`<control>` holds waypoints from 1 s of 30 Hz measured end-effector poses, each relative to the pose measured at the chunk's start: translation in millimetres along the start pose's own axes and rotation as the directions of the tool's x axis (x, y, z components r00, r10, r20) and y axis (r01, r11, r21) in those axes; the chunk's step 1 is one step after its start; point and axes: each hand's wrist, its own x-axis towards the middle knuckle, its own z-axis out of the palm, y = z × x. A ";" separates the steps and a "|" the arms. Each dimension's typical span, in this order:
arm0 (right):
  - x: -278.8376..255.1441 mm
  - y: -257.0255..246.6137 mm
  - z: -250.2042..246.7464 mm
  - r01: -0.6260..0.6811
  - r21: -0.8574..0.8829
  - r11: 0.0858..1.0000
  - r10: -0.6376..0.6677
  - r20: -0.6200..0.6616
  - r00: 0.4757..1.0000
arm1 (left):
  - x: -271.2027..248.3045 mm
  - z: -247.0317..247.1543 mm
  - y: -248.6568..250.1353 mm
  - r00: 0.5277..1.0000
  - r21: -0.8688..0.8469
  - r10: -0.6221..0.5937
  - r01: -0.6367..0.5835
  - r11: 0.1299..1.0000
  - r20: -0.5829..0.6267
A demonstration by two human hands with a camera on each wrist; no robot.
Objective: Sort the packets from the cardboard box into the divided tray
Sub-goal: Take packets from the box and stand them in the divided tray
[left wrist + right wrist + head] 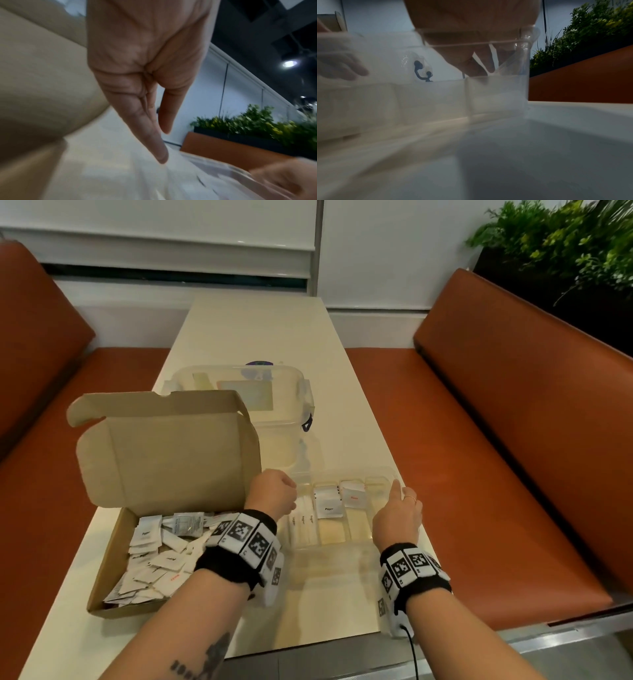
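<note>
box: I see the cardboard box point(113, 549) at the left of the table point(260, 330), lid flap standing up, floor covered in loose white packets point(154, 563).
left hand: my left hand point(272, 491) is over the gap between the box flap and the tray's left end. In the left wrist view the fingers point(154, 135) point down, straight and close together, thumb apart from them, nothing held. View is blurred.
tray: clear divided tray point(342, 546) sits right of the box, near the table's front edge. Left compartment has narrow sugar sticks point(303, 522); next one a white pepper packet point(325, 503); next one a white packet with red print point(354, 494). Rightmost compartment, I can't tell the contents.
right hand: my right hand point(399, 515) is at the tray's right end, fingers reaching over the far right corner, thumb along the rim. Right wrist view shows fingertips point(479, 67) behind the clear wall; whether they grip it, I can't tell.
behind: a clear lidded container point(253, 395) stands beyond the box.
sides: orange benches point(496, 422) flank the table; plants point(565, 241) far right.
</note>
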 end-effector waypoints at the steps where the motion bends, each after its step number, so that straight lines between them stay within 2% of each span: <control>1: -0.4 0.3 0.0 -0.003 0.005 1.000 0.003 -0.002 1.000 | -2.4 -9.7 -2.2 1.000 -0.023 -0.001 0.000 1.000 -0.020; 5: 0.6 0.9 -3.0 -0.010 -0.007 1.000 0.010 0.024 1.000 | -12.7 -43.7 -13.8 0.999 -0.044 -0.012 0.010 0.999 -0.047; 8: 0.5 -3.7 -8.8 -0.015 -0.094 0.995 0.020 0.056 0.998 | -19.9 -67.1 -26.2 0.998 -0.052 -0.014 0.011 0.999 -0.068; 10: -1.4 -11.0 -15.5 -0.019 -0.159 0.987 0.025 0.031 0.999 | -23.0 -83.8 -37.0 0.992 -0.016 -0.003 0.001 1.000 -0.122; 12: -6.9 -26.3 -22.4 0.019 -0.134 0.991 -0.024 -0.035 0.999 | -26.4 -101.6 -49.8 0.983 0.027 -0.001 0.006 1.000 -0.186; 15: -25.0 -68.2 -29.4 0.215 -0.006 0.977 -0.214 -0.151 0.965 | -32.0 -122.0 -67.3 0.968 0.081 0.003 0.018 0.997 -0.252; 17: -45.6 -104.9 -28.8 0.386 0.101 0.917 -0.375 -0.114 0.920 | -35.7 -129.6 -76.9 0.963 0.110 0.008 0.023 0.994 -0.271; 19: -71.3 -140.2 -22.0 0.480 0.211 0.851 -0.503 0.067 0.862 | -38.5 -133.8 -85.8 0.960 0.150 0.013 0.030 0.988 -0.278; 21: -96.5 -170.3 -8.7 0.529 0.221 0.819 -0.573 0.298 0.763 | -40.7 -136.8 -93.6 0.959 0.170 0.013 0.037 0.985 -0.282; 23: -117.2 -192.1 7.9 0.585 0.160 0.795 -0.585 0.460 0.668 | -42.9 -139.0 -100.0 0.960 0.192 0.018 0.038 0.981 -0.280; 27: -136.8 -214.4 33.7 0.757 -0.015 0.653 -0.583 0.628 0.516 | -45.2 -142.1 -109.6 0.968 0.203 0.040 0.011 0.979 -0.247; 30: -136.2 -218.8 40.1 0.811 -0.107 0.575 -0.521 0.716 0.464 | -43.4 -143.8 -116.5 0.969 0.224 0.054 0.002 0.975 -0.240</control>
